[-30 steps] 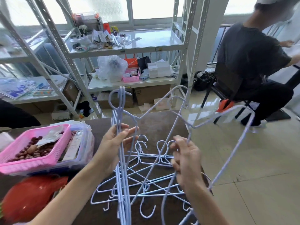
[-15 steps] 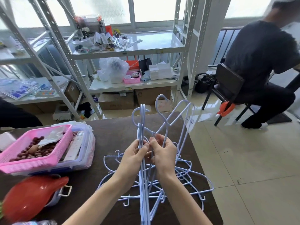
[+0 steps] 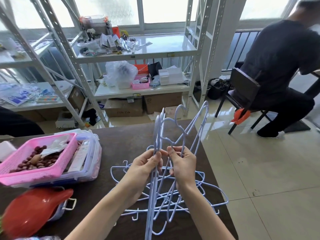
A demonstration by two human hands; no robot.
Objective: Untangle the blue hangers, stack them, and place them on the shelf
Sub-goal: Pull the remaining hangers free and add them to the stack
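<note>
My left hand (image 3: 144,168) grips a stacked bunch of pale blue wire hangers (image 3: 156,135), held upright with hooks pointing up. Right beside it, my right hand (image 3: 183,164) holds one more blue hanger (image 3: 199,129), its hook close to the bunch. Both hands nearly touch above the dark brown table (image 3: 121,141). Under them lies a tangled pile of blue hangers (image 3: 204,189) spread flat on the table. The white metal shelf (image 3: 155,54) stands beyond the table's far edge.
A pink basket of red-brown nuts (image 3: 36,160) sits on a clear box at the left. A red object (image 3: 32,212) lies at the near left. A person sits on a dark chair (image 3: 242,87) at the right. Cardboard boxes (image 3: 124,108) stand under the shelf.
My hands have come together from well apart. The hanger in my right hand swung in from the right and now stands against the bunch in my left hand.
</note>
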